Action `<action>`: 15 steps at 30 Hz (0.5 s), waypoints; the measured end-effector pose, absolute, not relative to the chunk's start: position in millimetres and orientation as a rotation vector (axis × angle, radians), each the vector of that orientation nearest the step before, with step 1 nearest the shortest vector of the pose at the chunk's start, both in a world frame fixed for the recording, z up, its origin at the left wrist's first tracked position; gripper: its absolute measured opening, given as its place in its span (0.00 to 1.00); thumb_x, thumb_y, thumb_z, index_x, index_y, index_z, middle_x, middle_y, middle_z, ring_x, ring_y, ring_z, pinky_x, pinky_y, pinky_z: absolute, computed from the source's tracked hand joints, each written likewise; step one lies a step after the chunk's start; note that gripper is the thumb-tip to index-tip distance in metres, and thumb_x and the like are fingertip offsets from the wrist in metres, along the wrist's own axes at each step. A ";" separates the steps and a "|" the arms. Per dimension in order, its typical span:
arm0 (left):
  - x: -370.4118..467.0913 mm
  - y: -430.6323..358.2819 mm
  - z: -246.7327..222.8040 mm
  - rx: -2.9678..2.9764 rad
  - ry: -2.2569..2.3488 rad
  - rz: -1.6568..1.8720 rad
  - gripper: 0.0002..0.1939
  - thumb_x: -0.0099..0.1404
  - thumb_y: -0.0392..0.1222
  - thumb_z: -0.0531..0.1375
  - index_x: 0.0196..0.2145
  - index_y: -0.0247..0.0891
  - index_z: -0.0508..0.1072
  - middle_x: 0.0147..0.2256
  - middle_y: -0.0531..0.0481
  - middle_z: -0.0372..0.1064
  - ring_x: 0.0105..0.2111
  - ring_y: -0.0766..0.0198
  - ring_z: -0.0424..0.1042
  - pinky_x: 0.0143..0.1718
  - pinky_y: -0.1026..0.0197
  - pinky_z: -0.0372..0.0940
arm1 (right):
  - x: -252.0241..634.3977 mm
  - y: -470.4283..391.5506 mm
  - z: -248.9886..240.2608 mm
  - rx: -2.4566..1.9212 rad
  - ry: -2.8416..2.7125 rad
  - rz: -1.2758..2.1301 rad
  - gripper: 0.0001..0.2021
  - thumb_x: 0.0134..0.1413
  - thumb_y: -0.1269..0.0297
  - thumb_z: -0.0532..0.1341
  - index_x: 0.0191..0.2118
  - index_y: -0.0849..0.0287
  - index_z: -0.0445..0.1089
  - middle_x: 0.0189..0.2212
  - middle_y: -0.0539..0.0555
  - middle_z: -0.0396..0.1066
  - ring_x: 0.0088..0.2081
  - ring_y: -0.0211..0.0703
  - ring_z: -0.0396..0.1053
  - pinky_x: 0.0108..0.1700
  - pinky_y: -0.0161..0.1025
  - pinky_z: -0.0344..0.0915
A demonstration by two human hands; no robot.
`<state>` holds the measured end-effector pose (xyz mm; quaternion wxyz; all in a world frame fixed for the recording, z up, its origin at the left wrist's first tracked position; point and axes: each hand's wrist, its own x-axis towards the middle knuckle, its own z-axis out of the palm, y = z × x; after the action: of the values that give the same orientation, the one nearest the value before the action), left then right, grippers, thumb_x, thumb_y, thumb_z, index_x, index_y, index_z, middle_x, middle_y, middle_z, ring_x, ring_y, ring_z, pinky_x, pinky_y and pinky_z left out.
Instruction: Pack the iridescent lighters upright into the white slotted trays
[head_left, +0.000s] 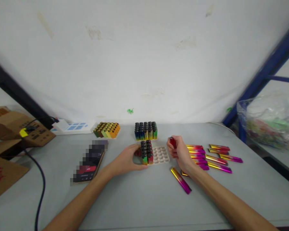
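A white tray (pixel 162 155) with round sockets lies in the middle of the table. Two rows of upright lighters (pixel 147 153) with black tops, green and red in the body, fill its left part, and the sockets to the right hold nothing. My left hand (pixel 126 159) grips the tray's left end, thumb at the front and fingers behind. Just right of the tray, my right hand (pixel 179 152) is closed around a red lighter (pixel 172 142) held upright. Below that hand, a yellow-to-magenta lighter (pixel 181 180) lies on the table.
Several shiny yellow, red and magenta lighters (pixel 217 159) lie at right. Behind stand a filled block of dark-topped lighters (pixel 145 131) and an orange-green one (pixel 107 130). A phone (pixel 90 163), power strip (pixel 74 127), cable (pixel 42 179) and cardboard boxes (pixel 21 125) are left; a plastic bag (pixel 269 118) right.
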<state>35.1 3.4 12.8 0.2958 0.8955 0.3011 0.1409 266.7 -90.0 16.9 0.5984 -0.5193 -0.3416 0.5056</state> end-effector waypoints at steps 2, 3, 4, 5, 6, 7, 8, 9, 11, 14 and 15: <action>34.9 3.4 12.3 2.383 0.802 0.380 0.26 0.53 0.52 0.73 0.44 0.35 0.74 0.42 0.45 0.76 0.40 0.53 0.74 0.43 0.55 0.69 | 265.7 -89.7 16.0 -1.218 -0.796 1.168 0.19 0.56 0.50 0.51 0.19 0.53 0.52 0.16 0.42 0.41 0.18 0.35 0.37 0.20 0.36 0.38; 34.8 3.6 11.9 2.378 0.798 0.382 0.26 0.54 0.52 0.73 0.45 0.35 0.74 0.42 0.45 0.76 0.41 0.52 0.74 0.44 0.55 0.69 | 265.3 -89.7 16.1 -1.232 -0.799 1.165 0.19 0.56 0.50 0.51 0.19 0.53 0.52 0.16 0.42 0.41 0.18 0.35 0.37 0.20 0.36 0.38; 34.6 3.7 11.4 2.371 0.792 0.382 0.26 0.54 0.52 0.73 0.45 0.35 0.74 0.43 0.45 0.76 0.41 0.52 0.74 0.44 0.55 0.69 | 264.8 -89.9 16.4 -1.249 -0.802 1.162 0.19 0.57 0.50 0.51 0.19 0.53 0.53 0.16 0.42 0.41 0.18 0.35 0.38 0.20 0.36 0.38; 34.4 3.9 11.0 2.365 0.787 0.383 0.26 0.54 0.51 0.73 0.46 0.35 0.74 0.44 0.45 0.76 0.42 0.52 0.74 0.44 0.55 0.69 | 264.4 -90.1 16.9 -1.265 -0.802 1.159 0.19 0.57 0.51 0.51 0.19 0.53 0.53 0.16 0.42 0.42 0.18 0.35 0.38 0.20 0.36 0.38; 34.2 4.0 10.6 2.361 0.783 0.385 0.27 0.54 0.51 0.73 0.46 0.35 0.74 0.44 0.44 0.76 0.43 0.51 0.74 0.45 0.54 0.69 | 263.9 -90.4 17.6 -1.278 -0.800 1.155 0.19 0.57 0.51 0.51 0.20 0.53 0.54 0.16 0.42 0.43 0.18 0.35 0.39 0.20 0.36 0.39; 34.1 4.1 10.3 2.361 0.782 0.385 0.27 0.54 0.51 0.73 0.47 0.35 0.74 0.45 0.44 0.76 0.43 0.51 0.74 0.45 0.54 0.69 | 263.4 -90.8 18.3 -1.286 -0.795 1.149 0.18 0.57 0.51 0.51 0.20 0.54 0.55 0.16 0.43 0.43 0.18 0.35 0.40 0.21 0.36 0.39; 34.0 4.1 10.1 2.363 0.783 0.383 0.27 0.54 0.51 0.73 0.47 0.35 0.74 0.45 0.44 0.76 0.43 0.51 0.74 0.45 0.54 0.69 | 262.9 -91.3 18.9 -1.293 -0.787 1.141 0.18 0.57 0.52 0.51 0.20 0.54 0.55 0.16 0.43 0.44 0.18 0.35 0.40 0.21 0.36 0.39; 34.0 4.0 10.1 2.366 0.783 0.380 0.27 0.54 0.50 0.73 0.47 0.35 0.75 0.45 0.44 0.76 0.43 0.51 0.74 0.45 0.54 0.69 | 262.5 -91.6 19.4 -1.298 -0.781 1.136 0.18 0.56 0.52 0.51 0.20 0.54 0.56 0.16 0.43 0.45 0.18 0.35 0.41 0.21 0.36 0.39; 34.2 3.6 10.8 2.363 0.775 0.375 0.27 0.54 0.50 0.73 0.48 0.35 0.74 0.45 0.44 0.76 0.42 0.51 0.75 0.45 0.54 0.69 | 261.9 -91.8 19.6 -1.299 -0.775 1.138 0.18 0.56 0.51 0.52 0.20 0.55 0.58 0.17 0.44 0.46 0.18 0.35 0.42 0.21 0.36 0.39; 34.7 2.8 12.8 2.357 0.770 0.371 0.28 0.54 0.50 0.73 0.48 0.34 0.74 0.45 0.44 0.76 0.42 0.51 0.75 0.45 0.55 0.69 | 262.3 -90.6 17.6 -1.250 -0.793 1.167 0.22 0.59 0.44 0.54 0.23 0.56 0.63 0.17 0.42 0.44 0.19 0.34 0.41 0.21 0.35 0.39; 34.7 2.7 13.6 2.360 0.772 0.370 0.27 0.54 0.50 0.73 0.48 0.34 0.74 0.44 0.44 0.76 0.42 0.51 0.75 0.44 0.55 0.69 | 262.8 -90.0 16.6 -1.221 -0.811 1.175 0.24 0.60 0.41 0.54 0.25 0.56 0.65 0.18 0.42 0.45 0.19 0.35 0.41 0.21 0.35 0.40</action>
<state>34.7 2.7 13.6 0.3105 0.8937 0.2923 0.1399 262.8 -90.0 16.6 0.5904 -0.5247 -0.3483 0.5048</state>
